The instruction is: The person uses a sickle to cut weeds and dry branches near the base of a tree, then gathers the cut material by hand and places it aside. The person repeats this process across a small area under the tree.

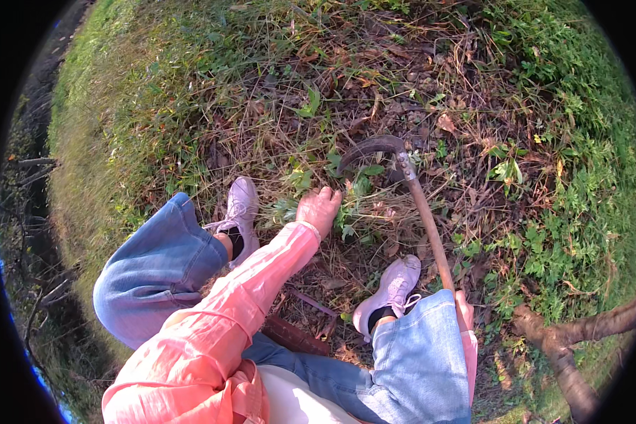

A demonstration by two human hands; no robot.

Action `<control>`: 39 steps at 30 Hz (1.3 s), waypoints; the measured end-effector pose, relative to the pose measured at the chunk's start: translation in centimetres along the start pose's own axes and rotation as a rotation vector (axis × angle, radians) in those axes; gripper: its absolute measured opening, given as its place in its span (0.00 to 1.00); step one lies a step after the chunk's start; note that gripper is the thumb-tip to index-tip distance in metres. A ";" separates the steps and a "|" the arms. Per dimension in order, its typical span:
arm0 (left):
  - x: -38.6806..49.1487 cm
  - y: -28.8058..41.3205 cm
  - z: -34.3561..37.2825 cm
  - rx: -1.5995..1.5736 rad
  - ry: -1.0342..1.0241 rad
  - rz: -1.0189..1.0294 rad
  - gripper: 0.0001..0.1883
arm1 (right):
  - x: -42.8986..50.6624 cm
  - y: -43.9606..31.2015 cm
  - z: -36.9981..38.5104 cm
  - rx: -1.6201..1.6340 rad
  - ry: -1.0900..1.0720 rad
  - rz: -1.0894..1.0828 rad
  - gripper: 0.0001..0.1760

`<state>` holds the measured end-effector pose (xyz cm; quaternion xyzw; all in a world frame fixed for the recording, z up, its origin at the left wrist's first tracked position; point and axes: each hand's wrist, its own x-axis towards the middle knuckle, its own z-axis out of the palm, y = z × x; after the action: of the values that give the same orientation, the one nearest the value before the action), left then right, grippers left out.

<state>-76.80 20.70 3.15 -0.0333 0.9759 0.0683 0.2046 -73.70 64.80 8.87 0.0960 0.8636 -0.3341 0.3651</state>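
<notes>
My right hand (pixel 464 311) grips the lower wooden handle of a sickle (pixel 426 217), beside my right knee. Its curved, dark blade (pixel 373 144) lies low over the weeds, with the tip toward my left hand. A riveted metal collar joins blade and handle. In front of my shoes, my left hand (pixel 318 209) is closed around some leafy weeds (pixel 342 218); leaves stick out on both sides of the fist. The fingertips are partly hidden among the stems. Cut-looking dry stalks (pixel 373 206) lie between that hand and the handle.
My pale shoes (pixel 389 289) stand apart on littered soil. A reddish-brown object (pixel 297 335), possibly a low seat, is beneath me. At lower right stands a forked branch (pixel 554 336). Dense green plants (pixel 562 238) grow on the right; grass (pixel 100 132) slopes along the left.
</notes>
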 end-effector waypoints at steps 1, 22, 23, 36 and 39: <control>0.0 -0.6 -0.8 0.017 -0.012 0.028 0.25 | 0.7 -1.4 0.0 0.178 -0.096 0.229 0.19; 2.2 -0.6 -8.5 -0.168 0.109 -0.208 0.61 | 0.6 -1.5 0.1 -0.055 0.227 -0.064 0.26; 4.0 -1.6 -8.8 -0.156 0.074 -0.280 0.60 | 2.4 -2.2 1.4 -0.051 0.251 -0.070 0.27; 5.8 -6.9 -6.7 0.020 -0.078 -0.143 0.10 | 2.2 5.0 4.6 -0.226 -0.023 0.112 0.22; 4.5 -3.1 -4.7 0.113 0.031 -0.077 0.07 | -1.6 16.5 2.7 -0.318 0.045 0.111 0.20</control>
<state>-82.52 16.81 5.27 -0.0603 0.9792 0.0047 0.1936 -64.28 75.71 0.28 0.0922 0.9069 -0.1704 0.3741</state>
